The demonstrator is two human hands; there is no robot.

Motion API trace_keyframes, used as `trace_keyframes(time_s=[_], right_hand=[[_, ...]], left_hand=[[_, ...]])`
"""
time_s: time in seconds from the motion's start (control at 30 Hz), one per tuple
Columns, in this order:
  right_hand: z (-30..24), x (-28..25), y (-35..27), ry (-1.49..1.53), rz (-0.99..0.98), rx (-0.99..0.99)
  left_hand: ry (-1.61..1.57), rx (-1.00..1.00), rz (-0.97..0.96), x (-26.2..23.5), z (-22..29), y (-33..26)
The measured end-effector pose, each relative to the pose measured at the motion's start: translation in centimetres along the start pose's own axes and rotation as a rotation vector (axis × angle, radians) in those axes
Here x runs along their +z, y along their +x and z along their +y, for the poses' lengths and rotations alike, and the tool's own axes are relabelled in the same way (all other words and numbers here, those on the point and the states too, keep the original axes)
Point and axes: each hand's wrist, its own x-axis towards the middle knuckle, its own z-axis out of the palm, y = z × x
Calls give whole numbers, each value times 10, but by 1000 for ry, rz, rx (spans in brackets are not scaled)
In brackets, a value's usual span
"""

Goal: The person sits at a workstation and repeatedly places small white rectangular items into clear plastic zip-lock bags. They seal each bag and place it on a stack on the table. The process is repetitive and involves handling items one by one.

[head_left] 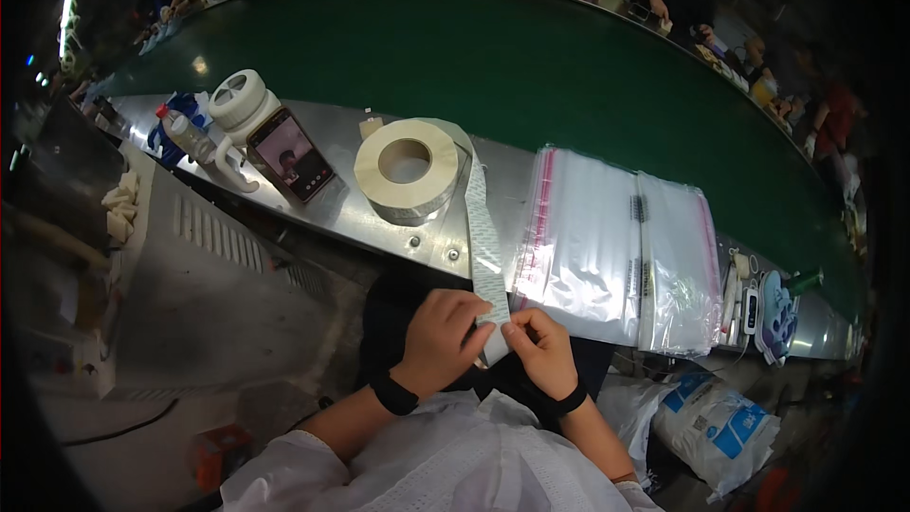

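Note:
A wide roll of labels (373, 180) stands on the metal ledge, its pale strip of labels (485, 245) unwound toward me and hanging over the near edge. At the strip's lower end, my left hand (438, 339) is closed on its left side with curled fingers and thumb. My right hand (545, 353) pinches the strip's right edge between thumb and forefinger. Just right of the strip lie two side-by-side stacks of clear plastic bags (588, 237), with pink bands along their outer edges.
A phone (289, 154) leans against a white lidded jug (245, 106), near a red-capped bottle (188, 133). Beyond runs a green conveyor belt (455, 47) with people at its far side. Small tools and a white device (750, 310) lie right; a filled plastic sack (716, 427) sits below.

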Motion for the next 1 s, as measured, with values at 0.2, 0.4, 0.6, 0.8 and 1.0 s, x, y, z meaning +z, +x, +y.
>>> trace_keyframes(time_s=[0.2,0.4,0.6,0.8,1.0], right_hand=[[-3,7,13,-20,-92,-227],[-2,2,9,-198,58,-129],[-6,2,5,-219,74,-167],[-10,7,11,-480,104,-440],[-20,14,9,-405,86,-406]], left_hand=[[-466,-295,-95,6,-2,0],[-566,-333,-139,7,-4,10],[-549,-268,-220,6,-8,11],[-544,-307,-345,-3,-13,13],[-668,-332,-256,-3,-20,11]])
